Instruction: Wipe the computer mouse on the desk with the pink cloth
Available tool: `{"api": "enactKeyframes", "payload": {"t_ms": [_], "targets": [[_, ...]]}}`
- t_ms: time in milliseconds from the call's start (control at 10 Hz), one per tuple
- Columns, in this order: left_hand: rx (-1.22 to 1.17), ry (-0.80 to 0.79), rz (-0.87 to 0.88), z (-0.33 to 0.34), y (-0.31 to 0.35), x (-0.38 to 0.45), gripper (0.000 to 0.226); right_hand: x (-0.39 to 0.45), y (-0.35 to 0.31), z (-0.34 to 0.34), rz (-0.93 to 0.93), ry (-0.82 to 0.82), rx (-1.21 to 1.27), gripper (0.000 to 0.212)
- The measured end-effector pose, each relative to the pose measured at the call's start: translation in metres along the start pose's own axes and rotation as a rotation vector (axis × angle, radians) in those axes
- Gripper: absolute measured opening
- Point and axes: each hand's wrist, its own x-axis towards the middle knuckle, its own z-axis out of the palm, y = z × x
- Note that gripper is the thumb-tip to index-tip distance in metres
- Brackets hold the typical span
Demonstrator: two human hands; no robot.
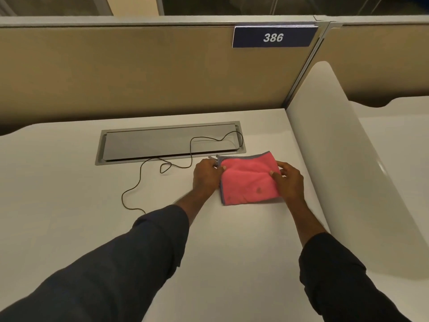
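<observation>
A folded pink cloth (248, 180) with a grey hem lies on the white desk (69, 194), right of centre. My left hand (206, 176) pinches its left edge near the upper corner. My right hand (289, 180) pinches a fold on its right side. A thin dark cable (176, 156) loops over the desk and runs under my left forearm. The computer mouse is not visible; I cannot tell whether it sits under the cloth or my arm.
A grey cable-tray lid (169, 144) is set into the desk behind the cloth. A beige partition (139, 73) with a blue sign reading 386 (274, 37) closes the back. A white curved divider (336, 159) walls off the right side.
</observation>
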Motion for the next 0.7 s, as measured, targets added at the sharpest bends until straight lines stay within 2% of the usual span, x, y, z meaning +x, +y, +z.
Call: {"api": "enactKeyframes", "payload": {"t_ms": [100,200,300,400,600,700], "targets": [[-0.035,-0.013,-0.062,0.006,-0.005,0.008,0.031,0.003,0.005,0.004,0.019,0.036,-0.072,0.034],[-0.093,0.004,-0.101,0.005,-0.006,0.012,0.009,0.002,0.005,0.006,0.034,0.085,-0.113,0.034],[-0.145,0.009,-0.117,0.0,-0.002,0.009,0.01,-0.003,0.004,0.006,0.019,0.119,-0.18,0.034],[-0.191,0.03,-0.116,-0.002,-0.004,0.007,0.02,-0.008,0.007,0.01,-0.112,0.183,-0.369,0.038],[-0.133,0.045,-0.004,-0.004,-0.021,0.004,0.013,-0.013,0.008,0.026,-0.415,0.126,-0.64,0.061],[-0.093,0.011,0.076,-0.014,-0.03,0.005,0.012,-0.014,-0.007,0.036,-0.474,0.038,-0.704,0.068]]}}
